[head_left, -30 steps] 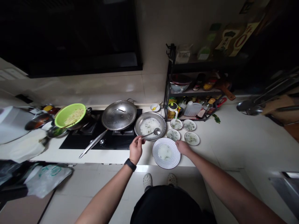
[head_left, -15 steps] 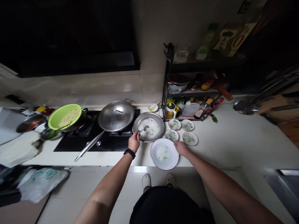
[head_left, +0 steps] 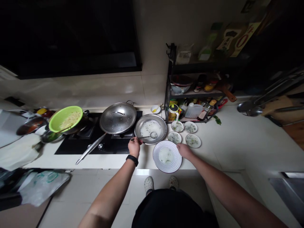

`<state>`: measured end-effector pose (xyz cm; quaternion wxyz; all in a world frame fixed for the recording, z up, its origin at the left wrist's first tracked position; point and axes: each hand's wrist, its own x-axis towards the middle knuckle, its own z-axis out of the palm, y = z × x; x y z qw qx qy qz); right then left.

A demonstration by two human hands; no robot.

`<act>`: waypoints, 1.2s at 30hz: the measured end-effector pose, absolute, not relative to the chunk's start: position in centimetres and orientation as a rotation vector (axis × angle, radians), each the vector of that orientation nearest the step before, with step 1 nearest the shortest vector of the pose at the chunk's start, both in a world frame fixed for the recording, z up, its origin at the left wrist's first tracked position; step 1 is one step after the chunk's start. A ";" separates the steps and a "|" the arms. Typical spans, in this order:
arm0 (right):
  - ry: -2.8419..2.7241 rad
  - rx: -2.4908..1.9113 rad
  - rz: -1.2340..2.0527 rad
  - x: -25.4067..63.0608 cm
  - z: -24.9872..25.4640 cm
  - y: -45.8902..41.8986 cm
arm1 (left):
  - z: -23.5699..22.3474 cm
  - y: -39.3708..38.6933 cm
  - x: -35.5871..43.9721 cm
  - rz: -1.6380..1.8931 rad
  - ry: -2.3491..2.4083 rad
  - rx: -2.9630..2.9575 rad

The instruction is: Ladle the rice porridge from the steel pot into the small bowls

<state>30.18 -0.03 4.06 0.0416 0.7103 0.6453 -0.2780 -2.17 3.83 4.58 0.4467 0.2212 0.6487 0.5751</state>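
Kitchen counter [head_left: 225, 152], right? What has the left hand [head_left: 134, 147] got?

Ladle [head_left: 153, 135], gripped by the handle, fingers closed around it. Its bowl sits in soup [head_left: 147, 129] inside a steel basin [head_left: 149, 117].

And the right hand [head_left: 184, 151]?

Half open, lying on the rim of a striped plate [head_left: 166, 167], just below the basin.

What's around them?

Four small plates [head_left: 174, 137] beside the striped one, and a lidded pan [head_left: 118, 118] left of the basin.

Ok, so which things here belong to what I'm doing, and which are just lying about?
In use: left hand, ladle, steel bowl, right hand, striped plate, small plates.
Lying about: lidded pan, green colander, metal shelf rack.
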 end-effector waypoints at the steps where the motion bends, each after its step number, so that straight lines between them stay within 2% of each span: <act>1: 1.979 2.174 -0.854 30.2 4.1 0.0 | 4.9 3.8 -2.2 1.424 1.603 0.552; 15: 1.992 2.170 -0.857 30.2 4.1 0.0 | 11.5 1.2 -1.7 1.358 1.501 0.710; 24: 1.987 2.188 -0.849 30.2 3.7 0.0 | 11.0 -2.6 0.1 1.181 1.408 0.978; 31: 1.988 2.209 -0.865 30.4 3.5 -0.1 | 11.5 -4.9 1.1 1.026 1.376 1.526; 36: 1.996 2.212 -0.889 30.4 3.5 -0.1 | 11.6 -6.5 0.4 0.794 0.943 2.394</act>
